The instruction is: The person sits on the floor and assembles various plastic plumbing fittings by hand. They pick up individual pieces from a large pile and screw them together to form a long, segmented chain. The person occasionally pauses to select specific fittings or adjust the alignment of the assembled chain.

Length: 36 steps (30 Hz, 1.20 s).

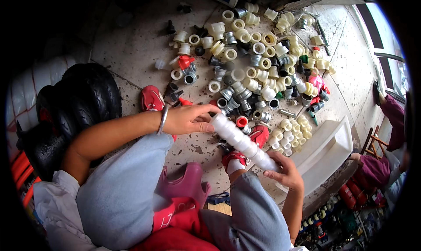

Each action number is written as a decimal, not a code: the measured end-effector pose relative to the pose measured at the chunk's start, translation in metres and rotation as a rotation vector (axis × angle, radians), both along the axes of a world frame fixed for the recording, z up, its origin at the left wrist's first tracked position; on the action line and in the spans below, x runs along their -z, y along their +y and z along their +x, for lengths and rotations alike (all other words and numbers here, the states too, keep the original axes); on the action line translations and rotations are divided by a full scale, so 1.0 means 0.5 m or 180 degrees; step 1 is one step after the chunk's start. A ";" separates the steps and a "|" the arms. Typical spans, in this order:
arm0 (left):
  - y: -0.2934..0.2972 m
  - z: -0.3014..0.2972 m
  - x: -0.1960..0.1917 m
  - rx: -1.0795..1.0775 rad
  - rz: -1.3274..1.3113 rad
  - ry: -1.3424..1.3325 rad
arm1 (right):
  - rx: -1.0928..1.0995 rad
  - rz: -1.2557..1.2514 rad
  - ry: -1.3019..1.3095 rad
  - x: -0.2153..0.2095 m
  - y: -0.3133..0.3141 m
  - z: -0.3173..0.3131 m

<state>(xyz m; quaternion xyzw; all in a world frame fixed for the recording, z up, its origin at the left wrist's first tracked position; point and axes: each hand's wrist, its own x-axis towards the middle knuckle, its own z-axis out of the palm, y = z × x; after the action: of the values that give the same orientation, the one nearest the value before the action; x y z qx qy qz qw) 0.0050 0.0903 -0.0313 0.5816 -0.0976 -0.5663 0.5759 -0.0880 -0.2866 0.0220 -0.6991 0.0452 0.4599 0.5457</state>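
Note:
A long column of white plastic fittings (pixel 241 139), which looks wrapped in translucent film, slants between my two hands above the floor. My left hand (pixel 188 119), with a metal bangle at its wrist, pinches the upper end between thumb and fingers. Lower down on the right, my right hand (pixel 287 171) is wrapped round the other end. Beyond them spreads a heap of loose pipe fittings (pixel 263 73), cream plastic and grey metal mixed with some black, red and green ones. A neat cluster of small cream fittings (pixel 290 135) lies near the right hand.
A white plastic bin (pixel 322 157) stands to the right. Black tyres (pixel 81 93) are stacked at the left. Between my legs is a pink plastic stool (pixel 186 183). Another person's maroon-clad leg (pixel 392 119) shows at the right edge, above assorted goods at the lower right.

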 end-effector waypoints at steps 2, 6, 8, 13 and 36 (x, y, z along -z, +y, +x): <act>0.009 0.002 0.007 -0.0175 0.0105 0.0154 | 0.0720 -0.0525 -0.0330 -0.016 -0.035 -0.022; 0.036 0.018 0.047 0.0096 0.0520 -0.0553 | 0.3073 -0.1488 -0.1294 -0.026 -0.147 -0.086; 0.054 0.032 0.076 -0.0151 0.0663 -0.0939 | 0.3643 -0.2203 -0.1449 -0.012 -0.212 -0.118; 0.089 0.082 0.118 -0.0798 0.1053 -0.1105 | 0.3671 -0.3517 -0.0891 0.129 -0.421 -0.290; 0.005 0.178 -0.378 -0.0804 -0.0774 -0.5127 | 0.0224 -0.1125 -0.6091 -0.343 0.041 0.189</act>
<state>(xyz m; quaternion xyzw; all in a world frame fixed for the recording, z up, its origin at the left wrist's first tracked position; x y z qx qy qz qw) 0.0938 0.0929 0.1575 0.7497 -0.4752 0.1079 0.4477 0.0067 -0.2661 0.1938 -0.8473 -0.3282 -0.3325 0.2525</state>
